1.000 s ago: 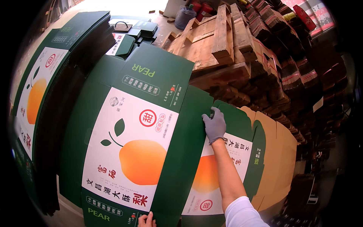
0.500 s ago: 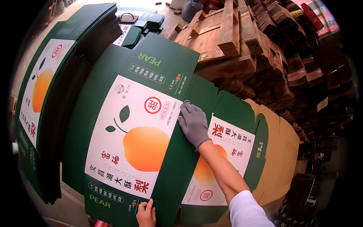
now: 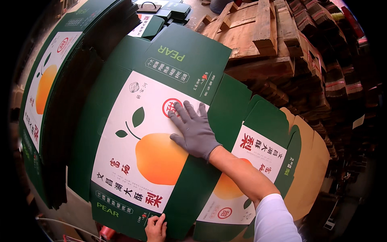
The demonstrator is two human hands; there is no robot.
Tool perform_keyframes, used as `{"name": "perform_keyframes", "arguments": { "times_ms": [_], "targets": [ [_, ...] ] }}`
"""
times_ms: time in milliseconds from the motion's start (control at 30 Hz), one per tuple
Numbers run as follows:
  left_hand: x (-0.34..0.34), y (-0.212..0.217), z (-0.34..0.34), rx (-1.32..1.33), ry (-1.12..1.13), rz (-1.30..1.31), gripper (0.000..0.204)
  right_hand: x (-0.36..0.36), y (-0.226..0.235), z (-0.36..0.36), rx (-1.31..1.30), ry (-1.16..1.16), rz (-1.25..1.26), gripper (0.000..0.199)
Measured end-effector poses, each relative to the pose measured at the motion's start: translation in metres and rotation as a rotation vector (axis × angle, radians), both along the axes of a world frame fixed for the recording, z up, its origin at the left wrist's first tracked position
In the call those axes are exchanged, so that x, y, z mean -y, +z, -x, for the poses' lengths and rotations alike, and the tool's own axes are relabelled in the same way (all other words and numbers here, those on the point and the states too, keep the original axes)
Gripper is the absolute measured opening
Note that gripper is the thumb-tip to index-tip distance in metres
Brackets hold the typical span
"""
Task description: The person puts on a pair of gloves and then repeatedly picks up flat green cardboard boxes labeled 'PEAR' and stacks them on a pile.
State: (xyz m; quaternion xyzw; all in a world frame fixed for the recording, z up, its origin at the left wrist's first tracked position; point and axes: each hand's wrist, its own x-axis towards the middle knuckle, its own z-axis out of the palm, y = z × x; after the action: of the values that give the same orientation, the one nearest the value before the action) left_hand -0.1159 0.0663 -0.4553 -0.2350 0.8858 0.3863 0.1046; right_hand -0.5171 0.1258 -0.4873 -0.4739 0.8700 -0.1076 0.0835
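Note:
A large flat cardboard box blank (image 3: 231,97), dark green with white panels and a printed yellow-orange pear, lies spread out in front of me. My right hand (image 3: 192,131), in a grey glove, rests flat on the upper right of the bigger white panel. Its fingers are spread, covering part of a red printed circle. My bare left hand (image 3: 156,228) is at the near edge of the blank, below that panel. Its fingers are curled with the thumb against the green border; the fingertips' far side is hidden.
A tall stack of matching green box blanks (image 3: 52,80) stands at the left. Wooden pallets (image 3: 246,30) and strapped cardboard bundles (image 3: 336,78) fill the back right. More green boxes (image 3: 171,12) lie behind the blank. A red item (image 3: 107,232) shows at the lower edge.
My right hand has slid left from the white panel's right edge onto the panel, and its fingers have spread. My left hand stays at the near edge. The view has shifted slightly.

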Motion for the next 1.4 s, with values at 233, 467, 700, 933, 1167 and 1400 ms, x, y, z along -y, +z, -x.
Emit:
{"name": "perform_keyframes", "arguments": {
  "times_ms": [233,467,700,933,1167,1400],
  "targets": [
    [0.002,-0.019,-0.009,-0.148,-0.004,-0.015,0.042,-0.004,-0.024,0.086,-0.29,-0.395,0.058,0.062],
    [0.003,-0.028,-0.008,-0.266,-0.03,-0.056,0.044,0.005,-0.024,-0.048,-0.285,-0.502,0.05,0.064],
    [0.028,-0.019,-0.014,-0.285,-0.058,-0.267,0.043,0.048,0.016,-0.222,-0.09,-0.372,-0.089,0.066],
    [0.287,0.073,-0.007,-0.39,0.011,0.662,0.058,0.038,0.029,-0.292,-0.019,-0.394,-0.161,0.075],
    [0.446,0.092,-0.062,-0.058,0.112,0.78,0.075,0.055,0.026,-0.298,-0.033,-0.359,-0.154,0.078],
    [0.385,0.102,-0.087,-0.207,-0.033,0.754,0.061,0.052,0.036,-0.294,0.041,-0.444,-0.036,0.075]
  ]
}}
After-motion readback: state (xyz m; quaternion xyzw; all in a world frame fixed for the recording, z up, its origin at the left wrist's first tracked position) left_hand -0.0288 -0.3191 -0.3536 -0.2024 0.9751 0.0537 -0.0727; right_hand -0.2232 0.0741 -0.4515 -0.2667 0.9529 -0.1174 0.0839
